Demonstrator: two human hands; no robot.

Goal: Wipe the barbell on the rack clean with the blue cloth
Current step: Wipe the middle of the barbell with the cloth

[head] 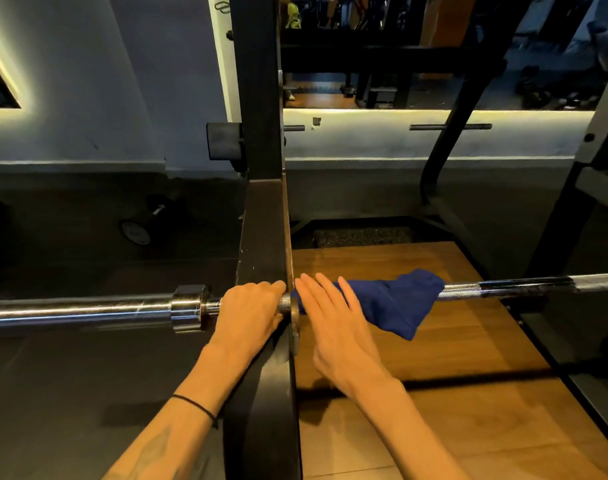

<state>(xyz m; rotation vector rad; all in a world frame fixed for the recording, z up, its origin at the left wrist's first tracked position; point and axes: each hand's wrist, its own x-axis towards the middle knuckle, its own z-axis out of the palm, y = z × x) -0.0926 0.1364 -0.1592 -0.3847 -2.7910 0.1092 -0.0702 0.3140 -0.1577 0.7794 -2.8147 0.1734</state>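
1. Steel runs across my view from edge to edge: one barbell (pixel 88 311), lying level on the rack, its thick sleeve and collar to the left of the black rack upright (pixel 261 237) and its knurled shaft to the right.
2. I count one blue cloth (pixel 389 303), draped over the shaft just right of the upright, with a corner hanging down below the bar.
3. I see two hands, one on each side of the upright, close together but not touching.
4. My left hand (pixel 248 315) is curled over the bar between the collar and the upright, gripping it from above; a single thin black band sits on that wrist.
5. My right hand (pixel 333 318) lies with fingers straight and slightly spread, pressing flat on the left end of the cloth where it covers the bar.
6. Right of the cloth, the bare knurled section shows, then a dark stretch of shaft running to the frame edge.
7. Below the bar on the right lies one wooden platform (pixel 434 410); dark flooring is on the left.
8. One dumbbell (pixel 146 223) rests on the floor at the left, near the grey wall.
9. One slanted black rack leg (pixel 447 147) rises at the right.
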